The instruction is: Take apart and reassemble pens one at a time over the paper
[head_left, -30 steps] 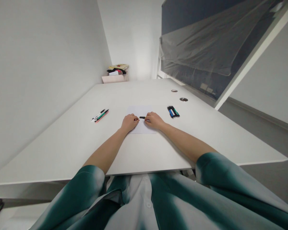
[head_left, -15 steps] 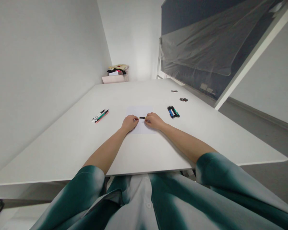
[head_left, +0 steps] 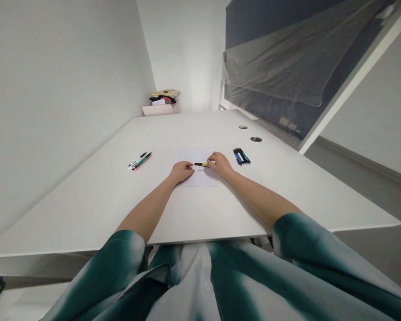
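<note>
A yellow and black pen [head_left: 202,164] lies crosswise over a white sheet of paper [head_left: 200,180] on the table, its black end pointing left. My right hand [head_left: 219,165] pinches the pen's right end between thumb and fingers. At the black end is my left hand [head_left: 182,171], resting on the paper's left side with its fingertips pressed together. What those fingers hold, if anything, is too small to make out. Just below the pen, a short dark mark or thin piece [head_left: 201,170] shows on the paper; which of the two, I cannot tell.
Several pens [head_left: 140,161] lie grouped on the left, among them white, green and red ones. Another row of black, blue and green pens [head_left: 241,157] is on the right. Two round metal fittings [head_left: 255,139] sit in the white table [head_left: 200,214]. A filled box [head_left: 158,110] stands far back.
My right hand has shifted right along the pen, uncovering its yellow part and the dark mark below. My left hand has stayed nearly still.
</note>
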Demonstrator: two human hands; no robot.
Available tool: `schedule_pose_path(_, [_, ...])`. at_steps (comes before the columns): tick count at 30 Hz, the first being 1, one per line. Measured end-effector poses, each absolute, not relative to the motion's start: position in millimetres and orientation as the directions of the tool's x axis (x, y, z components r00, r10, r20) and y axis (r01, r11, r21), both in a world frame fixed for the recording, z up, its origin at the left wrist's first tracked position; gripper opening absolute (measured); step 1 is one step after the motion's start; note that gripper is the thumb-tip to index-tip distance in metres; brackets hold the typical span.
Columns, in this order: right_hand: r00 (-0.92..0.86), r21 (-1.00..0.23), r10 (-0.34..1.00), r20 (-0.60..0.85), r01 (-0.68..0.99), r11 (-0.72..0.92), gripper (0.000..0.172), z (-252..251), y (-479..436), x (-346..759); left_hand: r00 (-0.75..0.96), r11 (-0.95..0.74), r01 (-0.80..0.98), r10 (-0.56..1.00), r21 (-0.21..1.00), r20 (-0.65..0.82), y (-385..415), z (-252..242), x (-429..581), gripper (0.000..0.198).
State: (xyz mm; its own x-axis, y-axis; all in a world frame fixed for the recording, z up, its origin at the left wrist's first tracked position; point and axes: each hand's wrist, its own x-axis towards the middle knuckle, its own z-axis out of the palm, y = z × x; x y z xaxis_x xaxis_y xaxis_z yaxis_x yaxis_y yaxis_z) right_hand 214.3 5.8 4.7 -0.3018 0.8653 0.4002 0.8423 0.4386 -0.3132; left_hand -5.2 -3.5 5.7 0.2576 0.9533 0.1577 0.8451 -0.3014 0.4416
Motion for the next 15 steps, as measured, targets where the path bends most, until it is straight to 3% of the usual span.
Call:
schedule_pose_path(4, [-0.149,-0.415,0.905,0.398,0.851,0.323,0.029,-0.3,13.9,223.9,0.167,-0.264,0.863,0.954,0.43,0.25,1.6,6.2,-14.7,0.034])
schedule_pose_path(7, [-0.084,-0.443,0.943,0.323,0.867,0.229,0.031,-4.9,19.1,227.7,0.11,-0.219,0.912,0.946,0.348,0.306,7.2,3.4,-28.1,0.032])
schedule_pose_path(10, [-0.07,-0.45,0.974,0.215,0.878,0.163,0.029,-7.2,22.9,228.6,0.08,-0.155,0.945,0.964,0.29,0.254,10.4,0.7,-37.6,0.031])
schedule_pose_path(15, [-0.073,-0.43,0.974,0.216,0.888,0.162,0.028,-6.2,23.7,227.8,0.075,-0.132,0.957,0.973,0.26,0.217,8.2,1.6,-37.2,0.032])
